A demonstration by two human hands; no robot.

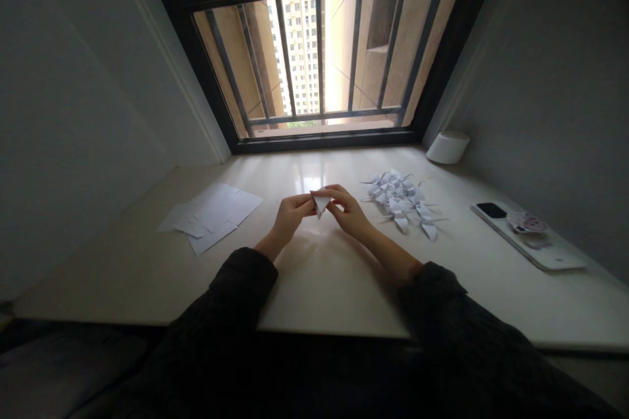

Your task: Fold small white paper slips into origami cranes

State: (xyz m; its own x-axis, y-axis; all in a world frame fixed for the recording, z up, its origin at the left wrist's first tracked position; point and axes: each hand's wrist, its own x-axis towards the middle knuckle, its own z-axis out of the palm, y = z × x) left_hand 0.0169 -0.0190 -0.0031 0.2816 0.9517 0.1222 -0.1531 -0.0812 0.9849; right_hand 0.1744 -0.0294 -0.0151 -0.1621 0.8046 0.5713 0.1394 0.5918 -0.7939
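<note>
A small piece of white paper, folded to a triangle with its point down, is held just above the sill between my two hands. My left hand pinches its left edge, fingers closed. On the other side my right hand grips the top and right edge with thumb and fingers. Part of the paper is hidden behind the fingers. To the right of my hands lies a pile of folded white paper cranes. Several flat white paper sheets overlap on the left.
A white sill spans the space before me, its front edge near my forearms. On the right lies a phone with a round grip on its back. A white rounded object stands in the back right corner. Behind is a barred window.
</note>
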